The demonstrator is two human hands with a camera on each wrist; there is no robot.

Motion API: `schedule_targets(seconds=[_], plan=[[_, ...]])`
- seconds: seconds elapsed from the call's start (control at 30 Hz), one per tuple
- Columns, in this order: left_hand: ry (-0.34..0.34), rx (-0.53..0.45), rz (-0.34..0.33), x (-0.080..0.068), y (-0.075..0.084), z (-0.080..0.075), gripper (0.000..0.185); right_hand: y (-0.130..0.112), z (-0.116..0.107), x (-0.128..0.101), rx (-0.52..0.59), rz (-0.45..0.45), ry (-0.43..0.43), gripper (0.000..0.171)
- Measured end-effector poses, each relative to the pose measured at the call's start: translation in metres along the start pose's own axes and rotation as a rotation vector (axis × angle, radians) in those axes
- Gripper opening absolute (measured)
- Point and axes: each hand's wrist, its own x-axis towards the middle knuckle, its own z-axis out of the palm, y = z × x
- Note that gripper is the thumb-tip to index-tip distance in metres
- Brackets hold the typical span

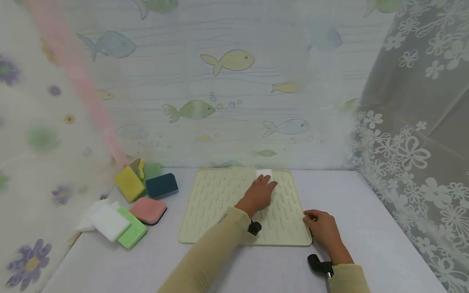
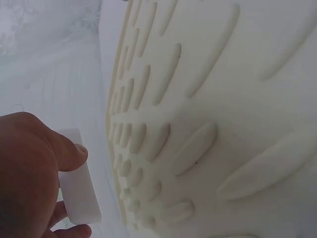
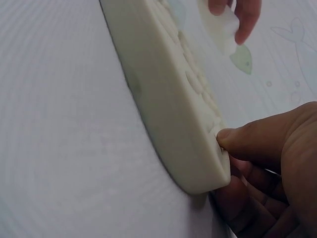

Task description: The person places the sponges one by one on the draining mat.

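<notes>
My left hand (image 1: 258,196) is over the far right part of a cream silicone mat (image 1: 216,215) with raised elongated ridges. It grips a white sponge block (image 2: 81,198), which shows past the fingertips near the mat's far edge. In the left wrist view the thumb lies along one face of the sponge, with fingers on its other side. My right hand (image 1: 324,228) pinches the mat's right edge near the front corner. Seen from the right wrist, its thumb (image 3: 247,141) presses the top rim while the other fingers curl at the side below.
On the left side lie several sponges: a yellow one (image 1: 130,184), a dark teal one (image 1: 162,186), a pink one (image 1: 148,210), a light green one (image 1: 132,228) and a white one (image 1: 110,221). A fish-print curtain (image 1: 234,101) hangs behind the white table (image 1: 340,195).
</notes>
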Motion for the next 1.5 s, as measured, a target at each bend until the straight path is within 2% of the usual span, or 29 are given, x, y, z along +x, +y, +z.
schedule_targets(seconds=[0.3, 0.57, 0.87, 1.07, 1.5], plan=[[-0.016, 0.011, 0.006, 0.005, 0.011, 0.005, 0.044, 0.001, 0.004, 0.001, -0.004, -0.046, 0.03, 0.03], [-0.009, 0.022, 0.044, 0.015, 0.024, 0.008, 0.043, 0.002, 0.001, 0.001, -0.008, -0.029, 0.039, 0.029], [-0.014, 0.001, 0.029, 0.02, 0.032, 0.017, 0.042, 0.001, 0.0, -0.003, 0.014, -0.036, 0.025, 0.03], [-0.009, -0.002, 0.033, 0.022, 0.038, 0.017, 0.041, 0.001, -0.002, -0.002, 0.016, -0.031, 0.022, 0.03], [-0.005, 0.078, 0.06, 0.03, 0.05, 0.019, 0.038, 0.001, -0.002, -0.001, 0.01, -0.03, 0.023, 0.029]])
